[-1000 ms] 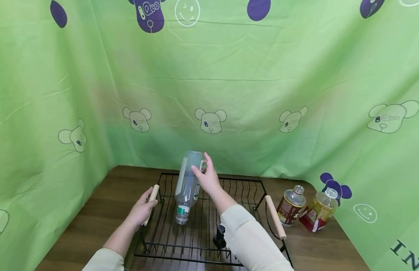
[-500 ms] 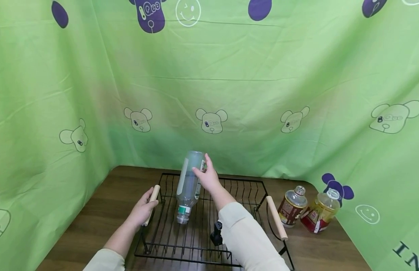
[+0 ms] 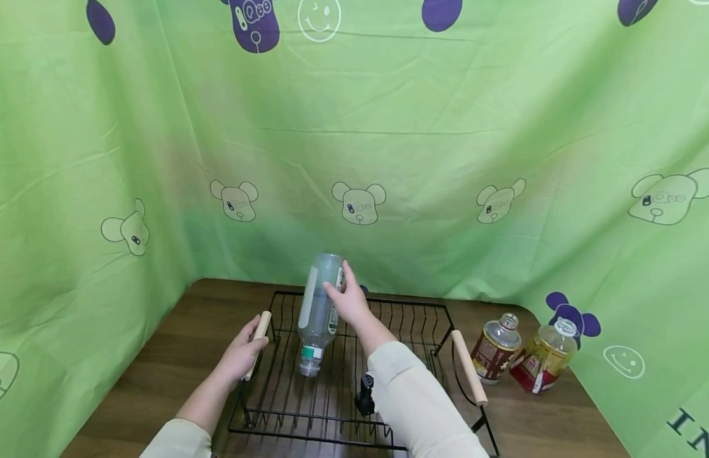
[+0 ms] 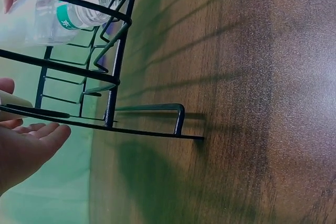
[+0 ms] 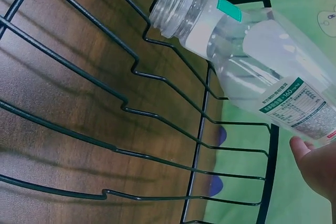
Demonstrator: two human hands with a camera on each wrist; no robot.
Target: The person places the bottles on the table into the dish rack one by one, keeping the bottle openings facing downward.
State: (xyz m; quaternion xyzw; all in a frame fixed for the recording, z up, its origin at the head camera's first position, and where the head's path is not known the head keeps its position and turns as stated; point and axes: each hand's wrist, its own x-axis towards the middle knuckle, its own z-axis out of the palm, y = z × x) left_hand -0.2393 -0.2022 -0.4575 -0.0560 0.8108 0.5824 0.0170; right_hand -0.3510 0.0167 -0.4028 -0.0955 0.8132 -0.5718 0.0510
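My right hand (image 3: 350, 302) holds a clear plastic bottle (image 3: 321, 312) with its uncapped mouth pointing down and its base tilted up. A white label and a green-and-white neck band show on it. The bottle's neck (image 5: 176, 11) is right at the wires of a black dish rack (image 3: 331, 416) in the right wrist view. On the left side, my left hand (image 3: 240, 356) grips the rack's light wooden handle (image 3: 257, 343), thumb on the near side. In the left wrist view its fingers (image 4: 50, 135) lie below that handle.
Two more uncapped bottles stand right of the rack: a brown-labelled bottle (image 3: 494, 350) and a red-and-yellow bottle (image 3: 545, 356). The rack's other wooden handle (image 3: 469, 369) is beside them. A wooden table (image 3: 165, 343) lies below, and a green printed curtain (image 3: 286, 159) surrounds it.
My right forearm has shifted slightly left, while the bottle stays tilted neck-down over the rack. The left hand keeps its grip on the handle.
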